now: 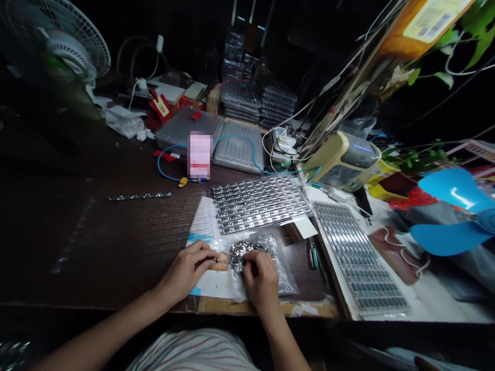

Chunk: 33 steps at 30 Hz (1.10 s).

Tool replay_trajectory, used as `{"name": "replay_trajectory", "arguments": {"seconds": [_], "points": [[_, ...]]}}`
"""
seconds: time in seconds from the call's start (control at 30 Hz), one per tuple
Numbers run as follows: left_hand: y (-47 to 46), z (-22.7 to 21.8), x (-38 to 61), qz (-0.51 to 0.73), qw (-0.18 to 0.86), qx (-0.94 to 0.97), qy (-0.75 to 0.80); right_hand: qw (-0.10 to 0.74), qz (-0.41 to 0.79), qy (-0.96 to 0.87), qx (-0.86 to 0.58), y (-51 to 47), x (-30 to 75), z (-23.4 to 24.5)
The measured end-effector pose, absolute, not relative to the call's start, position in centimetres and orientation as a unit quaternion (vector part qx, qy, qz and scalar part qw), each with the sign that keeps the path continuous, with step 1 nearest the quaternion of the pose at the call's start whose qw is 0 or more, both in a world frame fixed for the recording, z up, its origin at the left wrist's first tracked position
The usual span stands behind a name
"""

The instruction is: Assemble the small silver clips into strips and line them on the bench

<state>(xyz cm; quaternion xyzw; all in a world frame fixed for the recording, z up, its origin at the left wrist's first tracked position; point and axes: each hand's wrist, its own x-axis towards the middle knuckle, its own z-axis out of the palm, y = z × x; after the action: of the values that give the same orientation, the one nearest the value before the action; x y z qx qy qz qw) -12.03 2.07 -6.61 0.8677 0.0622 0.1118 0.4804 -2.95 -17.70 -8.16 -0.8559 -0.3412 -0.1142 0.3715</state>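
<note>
My left hand (pixel 193 265) has its thumb and fingertips closed at a small orange-brown block (pixel 221 262). Something tiny sits at those fingertips, too small to name. My right hand (pixel 261 275) dips with bent, closed fingers into a heap of small shiny metal parts (pixel 237 250). The heap lies on a clear plastic bag (pixel 285 273); what the right fingertips grip is hidden. Behind both hands rests a clear tray (pixel 263 203) with rows of shiny metal strips. White paper (pixel 214 286) lies under the block.
One loose metal strip (pixel 139 196) lies at left. A phone (pixel 199 154) with a blue cable stands behind. At right are a green-handled tool (pixel 312 254), another filled tray (pixel 359 257) and a blue-bladed fan (pixel 450 211). Stacked trays (pixel 240 100) stand at the back.
</note>
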Motion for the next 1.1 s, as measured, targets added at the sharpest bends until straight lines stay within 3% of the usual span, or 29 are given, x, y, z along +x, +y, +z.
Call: {"name": "replay_trajectory", "arguments": {"seconds": [0.5, 1.1], "points": [[1.4, -7.7, -11.6, 0.134, 0.424, 0.894, 0.049, 0.382, -0.098, -0.358, -0.846, -17.8, -2.7, -7.9], [2.1, -8.5, -11.3, 0.203, 0.485, 0.846, 0.088, 0.283, -0.079, -0.395, -0.87, -12.6, -4.9, -7.3]]}}
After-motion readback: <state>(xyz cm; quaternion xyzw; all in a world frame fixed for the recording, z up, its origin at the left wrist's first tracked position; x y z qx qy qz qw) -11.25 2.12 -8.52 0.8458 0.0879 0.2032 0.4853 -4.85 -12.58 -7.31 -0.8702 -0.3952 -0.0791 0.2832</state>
